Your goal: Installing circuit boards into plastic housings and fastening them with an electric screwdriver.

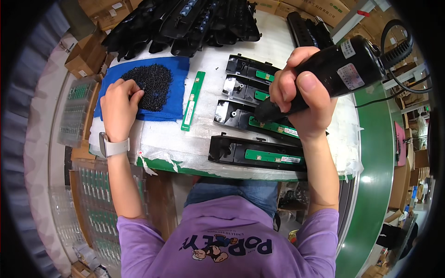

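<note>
My right hand [306,88] is wrapped round a black electric screwdriver [340,67], held slanting with its nose down to the left. That nose is over a green circuit board [285,129] in a black plastic housing [227,116]; I cannot tell whether the bit touches a screw. On the left, my left hand [119,104] rests at a heap of small dark screws [155,85] on a blue cloth [178,74]. Its thumb and forefinger are pinched together; anything between them is too small to make out. A loose circuit board [193,102] lies between cloth and housings.
Nearest me is another housing with a board [269,156]; two more housings [245,67] lie beyond. Black housings [194,23] are piled at the back. A cable [398,46] trails from the screwdriver. Trays of boards [97,199] stand below left, cardboard boxes [85,55] beside the table.
</note>
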{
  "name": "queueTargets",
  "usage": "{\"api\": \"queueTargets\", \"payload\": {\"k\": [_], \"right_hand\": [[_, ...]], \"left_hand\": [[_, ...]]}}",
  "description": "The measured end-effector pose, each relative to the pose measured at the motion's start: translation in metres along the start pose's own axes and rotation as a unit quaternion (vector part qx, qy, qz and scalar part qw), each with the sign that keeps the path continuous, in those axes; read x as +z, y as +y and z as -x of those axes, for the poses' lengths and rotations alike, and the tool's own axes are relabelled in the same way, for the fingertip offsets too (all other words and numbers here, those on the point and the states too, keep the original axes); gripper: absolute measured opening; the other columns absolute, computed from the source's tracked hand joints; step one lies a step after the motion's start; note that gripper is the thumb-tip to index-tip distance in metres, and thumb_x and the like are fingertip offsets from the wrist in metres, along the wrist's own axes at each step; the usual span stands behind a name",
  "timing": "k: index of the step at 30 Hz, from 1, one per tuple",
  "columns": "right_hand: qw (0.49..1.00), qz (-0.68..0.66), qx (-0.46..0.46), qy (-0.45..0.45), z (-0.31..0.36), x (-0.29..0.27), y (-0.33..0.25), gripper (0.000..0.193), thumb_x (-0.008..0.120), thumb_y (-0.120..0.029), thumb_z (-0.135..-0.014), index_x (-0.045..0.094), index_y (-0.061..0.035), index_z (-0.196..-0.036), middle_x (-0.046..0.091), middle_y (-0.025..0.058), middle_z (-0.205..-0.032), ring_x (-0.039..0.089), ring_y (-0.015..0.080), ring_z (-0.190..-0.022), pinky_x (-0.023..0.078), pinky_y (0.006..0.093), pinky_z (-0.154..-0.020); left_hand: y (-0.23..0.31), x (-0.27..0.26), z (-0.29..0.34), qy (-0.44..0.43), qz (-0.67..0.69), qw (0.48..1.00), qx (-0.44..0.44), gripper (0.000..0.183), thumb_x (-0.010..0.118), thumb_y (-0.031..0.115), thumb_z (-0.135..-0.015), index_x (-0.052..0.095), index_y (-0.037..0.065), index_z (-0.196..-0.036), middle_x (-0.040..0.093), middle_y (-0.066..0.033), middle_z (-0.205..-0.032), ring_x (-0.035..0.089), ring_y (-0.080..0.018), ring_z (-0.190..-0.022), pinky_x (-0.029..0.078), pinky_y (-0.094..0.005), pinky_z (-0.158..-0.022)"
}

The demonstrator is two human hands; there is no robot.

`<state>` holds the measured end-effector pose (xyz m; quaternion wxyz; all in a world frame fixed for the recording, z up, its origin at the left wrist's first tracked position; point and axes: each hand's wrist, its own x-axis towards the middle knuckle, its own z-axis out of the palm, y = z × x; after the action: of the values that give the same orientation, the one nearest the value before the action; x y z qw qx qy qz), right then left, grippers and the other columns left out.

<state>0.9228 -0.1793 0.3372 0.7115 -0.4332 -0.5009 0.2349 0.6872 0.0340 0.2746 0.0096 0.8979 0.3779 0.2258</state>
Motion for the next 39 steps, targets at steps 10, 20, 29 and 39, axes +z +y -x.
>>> {"api": "queueTargets", "payload": {"k": [10, 20, 29, 39], "right_hand": [[0.996, 0.07, 0.033, -0.033, -0.001, 0.009, 0.001, 0.03, 0.061, -0.025, -0.08, 0.047, -0.0017, -0.092, 0.046, 0.0043, -0.056, 0.041, 0.0115, -0.04, 0.035, 0.0243, -0.04], [0.998, 0.022, 0.047, -0.042, 0.0, 0.016, 0.009, 0.029, 0.069, -0.015, -0.077, 0.045, -0.0024, -0.086, 0.046, 0.003, -0.056, 0.042, 0.0109, -0.041, 0.035, 0.0235, -0.04], [0.984, -0.174, -0.015, -0.032, 0.01, -0.002, -0.012, 0.027, 0.068, -0.013, -0.076, 0.05, -0.001, -0.092, 0.052, 0.0041, -0.062, 0.049, 0.012, -0.045, 0.041, 0.023, -0.043], [0.955, -0.206, -0.21, -0.044, 0.011, -0.035, -0.047, 0.036, 0.063, -0.033, -0.082, 0.047, -0.0071, -0.101, 0.05, -0.004, -0.062, 0.048, 0.0076, -0.045, 0.042, 0.027, -0.054]], "left_hand": [[0.01, 0.007, -0.003, 0.099, 0.07, 0.993, -0.008, 0.013, 0.06, 0.011, -0.085, 0.058, -0.001, -0.082, 0.059, -0.0141, -0.075, 0.056, -0.0294, -0.068, 0.043, -0.0355, -0.061], [0.044, 0.024, -0.002, 0.038, 0.782, 0.615, -0.099, 0.013, 0.053, 0.014, -0.094, 0.058, 0.001, -0.095, 0.059, -0.0037, -0.085, 0.053, -0.0091, -0.071, 0.046, -0.0214, -0.068], [0.12, 0.029, 0.007, -0.217, 0.875, 0.406, -0.152, 0.013, 0.059, 0.012, -0.091, 0.059, 0.002, -0.1, 0.065, -0.0083, -0.096, 0.06, -0.0095, -0.079, 0.051, -0.0241, -0.075], [0.147, 0.022, 0.01, -0.283, 0.831, 0.466, -0.108, 0.015, 0.062, 0.004, -0.087, 0.057, 0.001, -0.1, 0.066, -0.013, -0.099, 0.065, -0.0165, -0.084, 0.051, -0.0264, -0.078]]}}
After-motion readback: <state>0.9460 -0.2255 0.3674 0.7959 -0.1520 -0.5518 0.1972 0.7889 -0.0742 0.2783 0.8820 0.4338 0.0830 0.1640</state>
